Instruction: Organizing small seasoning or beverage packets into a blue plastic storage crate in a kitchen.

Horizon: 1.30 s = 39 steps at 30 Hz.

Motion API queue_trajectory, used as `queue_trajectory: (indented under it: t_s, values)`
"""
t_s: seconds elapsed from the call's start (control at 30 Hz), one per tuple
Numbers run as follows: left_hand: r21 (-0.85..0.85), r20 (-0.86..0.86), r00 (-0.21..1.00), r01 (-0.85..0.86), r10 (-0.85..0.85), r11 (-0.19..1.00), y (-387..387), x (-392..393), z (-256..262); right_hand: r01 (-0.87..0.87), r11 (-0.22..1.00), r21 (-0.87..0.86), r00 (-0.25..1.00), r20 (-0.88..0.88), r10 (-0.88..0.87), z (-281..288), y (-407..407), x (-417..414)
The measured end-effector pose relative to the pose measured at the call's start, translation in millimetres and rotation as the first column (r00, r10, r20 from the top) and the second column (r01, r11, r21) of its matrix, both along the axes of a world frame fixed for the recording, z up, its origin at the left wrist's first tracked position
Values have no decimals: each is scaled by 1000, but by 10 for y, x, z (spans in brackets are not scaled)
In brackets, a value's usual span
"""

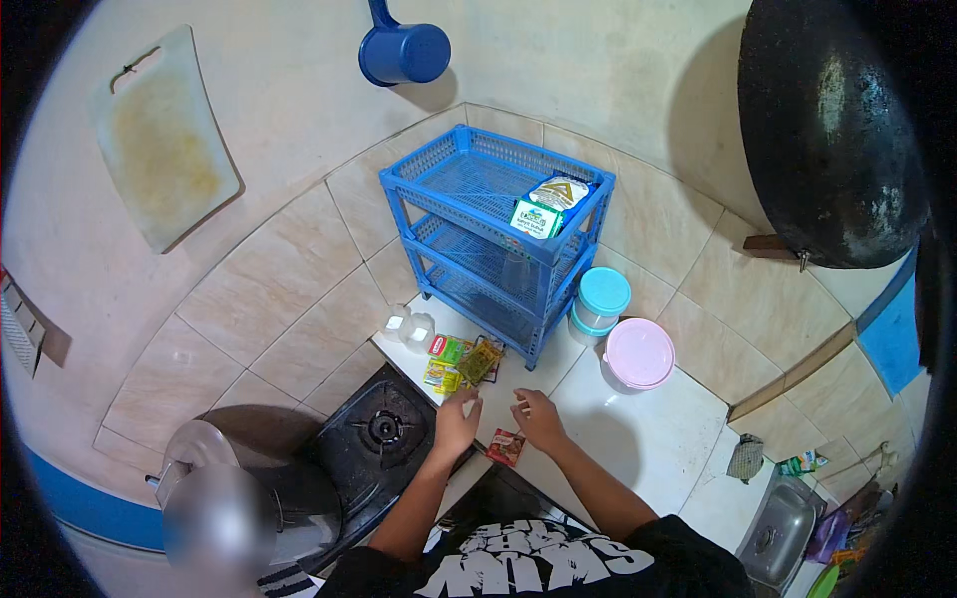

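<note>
My left hand (457, 422) is just in front of a small pile of seasoning sachets, its fingers apart and nothing seen in them. In that pile lie a green sachet (447, 349), a yellow sachet (441, 376) and a dark olive packet (479, 363). Whether my left fingertips touch the yellow one is hard to tell. To the right, my right hand (540, 421) hovers over the white tiled counter (598, 426) with curled, spread fingers and no object. A red sachet (506, 447) lies between my forearms, nearest my right hand.
Behind the sachets stands a blue plastic three-tier rack (478, 205) with packets (549, 205) on top. Clear jars (407, 327) sit left, lidded tubs (604, 293) and a pink-lidded container (639, 354) right. A gas stove (381, 433) with a large pot (299, 508) is left; a sink (777, 531) is right.
</note>
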State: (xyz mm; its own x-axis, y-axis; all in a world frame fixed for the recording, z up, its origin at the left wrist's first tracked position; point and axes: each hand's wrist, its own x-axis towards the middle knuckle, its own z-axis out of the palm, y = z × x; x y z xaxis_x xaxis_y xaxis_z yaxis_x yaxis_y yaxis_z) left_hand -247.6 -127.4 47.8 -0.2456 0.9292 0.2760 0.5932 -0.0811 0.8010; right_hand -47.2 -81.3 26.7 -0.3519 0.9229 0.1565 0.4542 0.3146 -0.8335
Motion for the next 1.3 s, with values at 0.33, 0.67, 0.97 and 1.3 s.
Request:
queue_trajectory:
  t_s: [0.33,0.67,0.97,1.3]
  values:
    - [-17,-81,994,-71,70,997,1226,-585,-561,161,972,-168,986,59,-153,-917,904,-599]
    - [-312,-183,983,-76,19,947,1425,-816,-982,70,570,-819,858,-243,-453,-655,994,-1080]
    - [-457,-174,984,-40,-45,889,1545,-485,-1058,208,648,-733,892,-130,-434,-1017,1130,-751]
    - [-119,58,994,-83,90,989,1257,-483,-840,211,543,-813,837,-137,-530,-872,1102,-683]
